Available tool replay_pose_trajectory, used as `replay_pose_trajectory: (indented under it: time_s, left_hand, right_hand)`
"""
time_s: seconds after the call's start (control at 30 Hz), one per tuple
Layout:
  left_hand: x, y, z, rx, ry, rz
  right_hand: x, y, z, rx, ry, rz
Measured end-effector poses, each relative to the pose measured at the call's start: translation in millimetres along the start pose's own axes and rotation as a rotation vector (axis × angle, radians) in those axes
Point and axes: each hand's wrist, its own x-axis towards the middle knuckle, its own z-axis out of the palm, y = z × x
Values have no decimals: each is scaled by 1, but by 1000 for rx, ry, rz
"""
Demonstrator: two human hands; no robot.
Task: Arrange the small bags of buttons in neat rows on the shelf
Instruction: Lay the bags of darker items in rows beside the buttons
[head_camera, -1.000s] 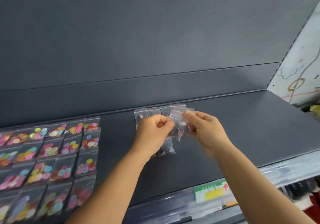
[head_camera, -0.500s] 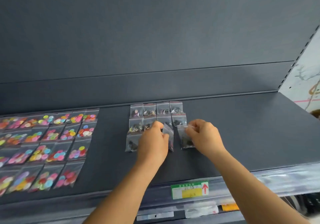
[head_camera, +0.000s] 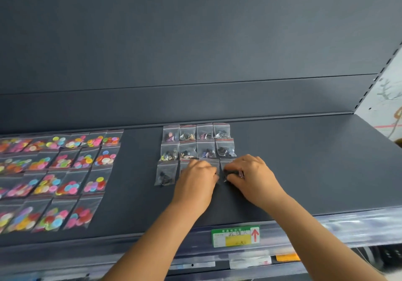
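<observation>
On the dark shelf, mid-span, a block of small clear bags of dark buttons is being built. Back row: four bags side by side against the rear lip. Second row: four bags just in front, edges touching or nearly so. Third row is in progress: one bag lies flat at its left end, uncovered.

Left hand rests palm-down over the middle of the third row; whatever bags lie under it are mostly hidden, with only the top edge of one showing above the knuckles. Cannot tell whether its fingers pinch anything or just press flat. Right hand is at the row's right end, fingers curled and closed on a bag of dark buttons, which touches or nearly touches the shelf.

Far left: a separate block of larger bags of coloured buttons, laid in overlapping rows, well apart from the hands.

Step in hand, as judged: setting down the fourth bag of the third row. Next move calls for squaring its top edge under the second row's last bag, flattening it, then releasing without dragging the neighbours. Light, slippery plastic will likely shift easily.
</observation>
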Motion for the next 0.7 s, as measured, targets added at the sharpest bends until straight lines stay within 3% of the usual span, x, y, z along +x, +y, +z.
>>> replay_pose_trajectory:
  time_s: [0.47,0.7]
  left_hand:
    - [-1,2,-6,50,-31,-15]
    - [-14,-7,-26,138,24,-65]
  right_hand:
    - [3,-7,-3,-35,-54,90]
    - [6,-27,-1,-106,-7,-11]
